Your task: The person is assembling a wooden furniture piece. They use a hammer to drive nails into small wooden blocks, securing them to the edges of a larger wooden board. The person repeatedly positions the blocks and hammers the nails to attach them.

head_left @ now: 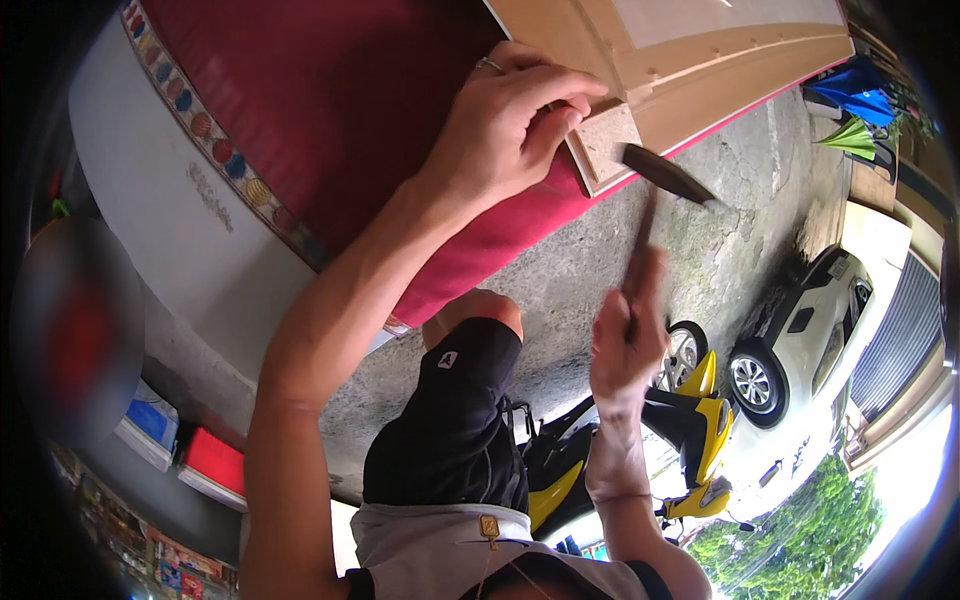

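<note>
My right hand is wrapped round the handle of a hammer, whose dark head is slightly blurred beside the corner of a flat wooden panel. At that corner lies a pale, squarish wooden piece. My left hand, with a ring on one finger, is closed in a pinch over the pale piece's inner edge. Whatever sits between thumb and fingers is too small to make out. The hammer head is just right of the pale piece, apart from my left fingers. Beneath the panel spreads a dark red cloth.
A patterned border edges the cloth beside a white surface. Rough concrete ground lies below. A yellow and black motorbike and a white car stand to the right. Blue and red containers are at lower left.
</note>
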Action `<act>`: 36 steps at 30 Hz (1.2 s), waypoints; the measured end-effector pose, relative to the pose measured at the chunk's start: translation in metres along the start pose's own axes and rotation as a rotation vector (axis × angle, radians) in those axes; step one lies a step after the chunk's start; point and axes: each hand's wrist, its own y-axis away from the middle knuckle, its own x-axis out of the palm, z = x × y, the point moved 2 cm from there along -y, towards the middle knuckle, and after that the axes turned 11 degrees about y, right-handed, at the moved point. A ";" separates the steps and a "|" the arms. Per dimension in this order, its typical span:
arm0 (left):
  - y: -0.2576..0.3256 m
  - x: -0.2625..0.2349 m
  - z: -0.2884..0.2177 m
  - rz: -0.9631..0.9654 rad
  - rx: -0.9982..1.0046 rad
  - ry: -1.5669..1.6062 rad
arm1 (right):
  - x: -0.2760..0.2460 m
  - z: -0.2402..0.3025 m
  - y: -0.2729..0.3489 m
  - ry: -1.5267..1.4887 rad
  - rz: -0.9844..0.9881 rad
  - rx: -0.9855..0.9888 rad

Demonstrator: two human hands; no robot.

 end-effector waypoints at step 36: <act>-0.004 -0.003 -0.006 0.059 -0.045 -0.023 | -0.017 0.002 -0.021 0.011 0.069 -0.203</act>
